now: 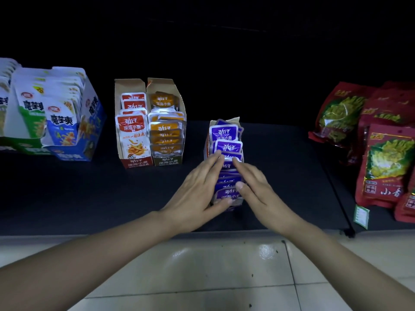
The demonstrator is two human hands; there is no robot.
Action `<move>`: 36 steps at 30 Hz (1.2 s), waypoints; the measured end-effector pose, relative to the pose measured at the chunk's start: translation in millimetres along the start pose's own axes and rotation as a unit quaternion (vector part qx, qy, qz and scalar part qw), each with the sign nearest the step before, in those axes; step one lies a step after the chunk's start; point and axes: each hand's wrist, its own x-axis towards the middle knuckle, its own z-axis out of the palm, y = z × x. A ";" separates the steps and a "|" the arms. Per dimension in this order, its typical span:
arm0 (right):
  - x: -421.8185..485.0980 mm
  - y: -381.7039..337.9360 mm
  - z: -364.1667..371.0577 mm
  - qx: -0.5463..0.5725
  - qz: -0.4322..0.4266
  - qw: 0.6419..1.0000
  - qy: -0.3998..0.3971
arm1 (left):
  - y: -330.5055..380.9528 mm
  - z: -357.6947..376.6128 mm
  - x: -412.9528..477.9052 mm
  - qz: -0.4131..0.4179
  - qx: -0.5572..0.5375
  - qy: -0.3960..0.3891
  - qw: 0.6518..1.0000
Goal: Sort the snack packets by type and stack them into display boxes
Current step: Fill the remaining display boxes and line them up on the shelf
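Purple packets (224,132), left hand (197,189), right hand (262,189) flanking (fingers straight)

Dim, dark shelf back; glare on the floor tiles (267,251); wide-angle bending and blur at edges.

The dark shelf (280,176) carries a blue box (91,122), red box (137,163), brown box (167,161), purple-packet box (233,120) and red bags (381,162).

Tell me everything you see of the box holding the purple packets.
The box is a narrow open-topped tray of brown cardboard, alone on the dark shelf, right of the orange box. A single row of glossy purple packets with white print fills it, overlapping back to front, slightly uneven. The left hand lies flat against its left side, the right hand against its right, thumb on a packet.
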 end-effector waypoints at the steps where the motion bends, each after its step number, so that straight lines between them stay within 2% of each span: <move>1: 0.1 -0.4 0.3 -0.006 0.005 1.000 0.004 | 1.9 0.1 1.3 -0.011 -0.012 -0.006 1.000; 5: -1.7 -4.3 0.0 0.054 0.028 0.998 -0.014 | 5.5 2.3 3.4 -0.016 -0.031 0.000 0.999; 9: -2.3 -3.9 12.5 0.189 0.062 0.980 0.009 | 7.6 5.7 4.8 -0.011 -0.137 0.003 0.991; 11: -1.1 -0.1 13.5 0.197 0.050 0.979 0.006 | 6.7 7.4 5.3 -0.007 -0.158 0.000 0.987; 14: -0.9 5.6 6.6 0.206 0.036 0.978 0.015 | 4.4 9.7 2.7 -0.009 -0.115 0.015 0.993; 16: 4.0 5.7 -3.4 0.192 0.021 0.978 0.078 | 2.2 8.9 -0.4 -0.005 -0.064 0.034 0.997; 18: 15.0 6.7 -15.3 0.131 0.005 0.982 0.138 | -0.6 6.3 -3.8 0.004 -0.031 0.050 0.998; 22: 37.0 9.5 -26.0 0.051 0.025 0.996 0.069 | -3.3 6.1 -7.1 0.021 0.000 0.062 0.998; 26: 53.0 6.5 -27.4 -0.018 0.032 0.998 0.045 | -2.6 4.5 -6.6 0.020 0.014 0.075 0.997; 30: 56.1 9.1 -37.2 -0.021 0.021 0.999 0.026 | -1.4 4.2 -6.0 0.021 0.010 0.077 0.997; 34: 45.1 13.7 -37.9 0.068 0.022 0.997 0.013 | -1.7 5.5 -5.2 0.004 -0.010 0.045 0.999; 36: 40.2 17.7 -39.4 0.078 0.026 0.997 0.009 | -0.9 7.2 -6.1 0.009 -0.016 0.035 0.999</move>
